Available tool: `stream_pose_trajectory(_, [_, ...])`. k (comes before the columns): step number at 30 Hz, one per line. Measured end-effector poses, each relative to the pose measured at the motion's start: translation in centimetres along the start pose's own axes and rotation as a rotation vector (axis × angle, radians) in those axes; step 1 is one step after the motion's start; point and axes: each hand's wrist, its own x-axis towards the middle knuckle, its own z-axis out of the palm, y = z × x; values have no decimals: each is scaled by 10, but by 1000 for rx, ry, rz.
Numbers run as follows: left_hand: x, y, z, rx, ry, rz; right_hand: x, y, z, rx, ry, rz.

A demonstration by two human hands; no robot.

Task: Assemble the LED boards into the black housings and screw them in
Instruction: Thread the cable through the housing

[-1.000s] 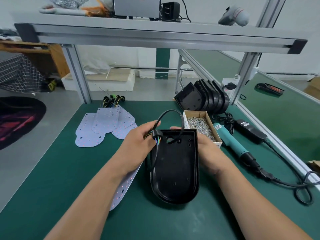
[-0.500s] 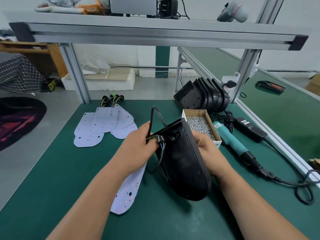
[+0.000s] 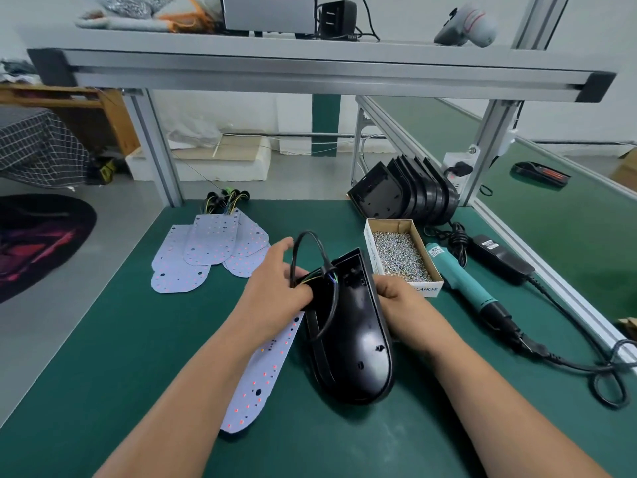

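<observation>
Black housing now tipped onto its edge.

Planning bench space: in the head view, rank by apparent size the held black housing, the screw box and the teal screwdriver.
1. Black housing: largest, though nearest the camera.
2. Screw box and teal screwdriver: unranked; the screwdriver looks longer, the box wider.

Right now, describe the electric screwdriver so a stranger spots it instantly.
On the green bench, right side, find the cardboard box of screws. The electric screwdriver lies right of it. Its teal body sets it apart from the black power brick alongside.
</observation>
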Motion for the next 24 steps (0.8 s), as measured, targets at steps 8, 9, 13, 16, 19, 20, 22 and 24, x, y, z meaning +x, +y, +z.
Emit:
stream_pose_trajectory(8, [-2,0,-5,-48,32,10,2,-5,-42,-142,597,-78])
stream_pose_trajectory(9, [-2,0,-5,-43,33,18,1,-5,-46,-14,678,-89])
stream_pose_trajectory(13, [-4,0,-1,-21,7,51,4,-7,-49,510,741,-141])
stream_pose_trajectory(16, [-3,1,-3,44,3,131,3,-11,-38,541,551,-219])
stream_pose_trajectory(19, [-4,1,-2,63,-46,213,0,-10,-23,79,339,-267])
stream_pose_trajectory(20, [-5,2,0,62,-60,223,0,-9,-17,-50,265,-262])
stream_pose_trajectory(22, [-4,3,2,73,-70,229,-1,-12,-5,-182,106,-219])
stream_pose_trajectory(24, [-5,3,3,96,-72,232,-2,-15,7,-223,-17,-202])
